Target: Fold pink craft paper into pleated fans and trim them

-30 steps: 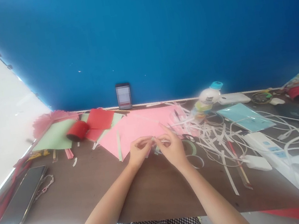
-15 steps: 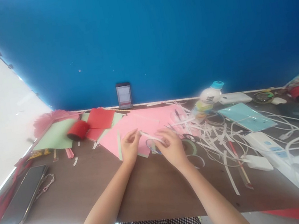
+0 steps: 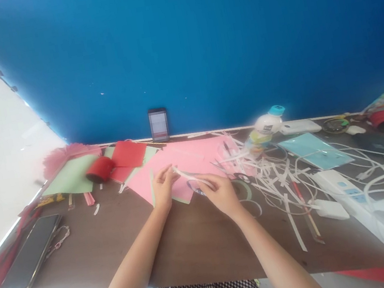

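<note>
— Brown table (image 3: 194, 247), blue wall. Hands?
— The left hand (image 3: 164, 186) and right hand (image 3: 219, 192) each pinch an end of a white paper strip (image 3: 190, 176), pink sheet (image 3: 193, 153) at twelve o'clock.
— Step?
— Stretching it, probably; next needs even tension.

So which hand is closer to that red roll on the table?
Left. The left hand is right of the red roll, over the pink paper; the right hand is farther right, past the white strip both hands pinch.
</note>
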The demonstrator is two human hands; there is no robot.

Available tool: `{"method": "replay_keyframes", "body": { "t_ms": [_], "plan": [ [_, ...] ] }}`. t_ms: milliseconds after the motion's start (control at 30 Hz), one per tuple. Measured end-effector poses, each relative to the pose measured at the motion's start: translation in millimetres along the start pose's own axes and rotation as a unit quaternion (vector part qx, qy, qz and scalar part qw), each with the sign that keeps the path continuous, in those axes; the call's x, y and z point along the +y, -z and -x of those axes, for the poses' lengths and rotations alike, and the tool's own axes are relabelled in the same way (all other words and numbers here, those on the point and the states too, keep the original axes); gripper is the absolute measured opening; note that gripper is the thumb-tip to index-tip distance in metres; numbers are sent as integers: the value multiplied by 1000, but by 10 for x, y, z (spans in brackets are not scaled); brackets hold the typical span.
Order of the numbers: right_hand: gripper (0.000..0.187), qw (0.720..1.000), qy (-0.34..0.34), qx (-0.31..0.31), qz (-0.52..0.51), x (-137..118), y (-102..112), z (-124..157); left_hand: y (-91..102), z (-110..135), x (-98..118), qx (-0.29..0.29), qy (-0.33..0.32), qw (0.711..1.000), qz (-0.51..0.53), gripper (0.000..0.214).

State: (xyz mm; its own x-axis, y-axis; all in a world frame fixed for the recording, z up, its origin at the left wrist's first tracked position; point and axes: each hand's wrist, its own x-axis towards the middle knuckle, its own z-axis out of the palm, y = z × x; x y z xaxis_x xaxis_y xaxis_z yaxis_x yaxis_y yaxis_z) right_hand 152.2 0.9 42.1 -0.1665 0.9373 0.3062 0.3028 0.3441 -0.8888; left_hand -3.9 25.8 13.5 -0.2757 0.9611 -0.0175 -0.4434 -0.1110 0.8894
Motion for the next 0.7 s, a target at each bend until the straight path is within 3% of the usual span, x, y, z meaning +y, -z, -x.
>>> {"method": "replay_keyframes", "body": {
  "t_ms": [133,300,467,700],
  "plan": [
    [22,1000,-6,-14,-5,26,-14,-4,-55,73,-28,-61,93,990,87,40],
    [21,1000,-8,15,3,42,4,-23,-35,94,-34,-81,142,968,191,28],
    [20,999,-4,43,-4,48,38,-41,-25,92,-57,-55,161,966,194,12],
    [21,997,0,83,-8,58,35,-37,-115,167,-101,-87,172,971,139,22]
  ]
}}
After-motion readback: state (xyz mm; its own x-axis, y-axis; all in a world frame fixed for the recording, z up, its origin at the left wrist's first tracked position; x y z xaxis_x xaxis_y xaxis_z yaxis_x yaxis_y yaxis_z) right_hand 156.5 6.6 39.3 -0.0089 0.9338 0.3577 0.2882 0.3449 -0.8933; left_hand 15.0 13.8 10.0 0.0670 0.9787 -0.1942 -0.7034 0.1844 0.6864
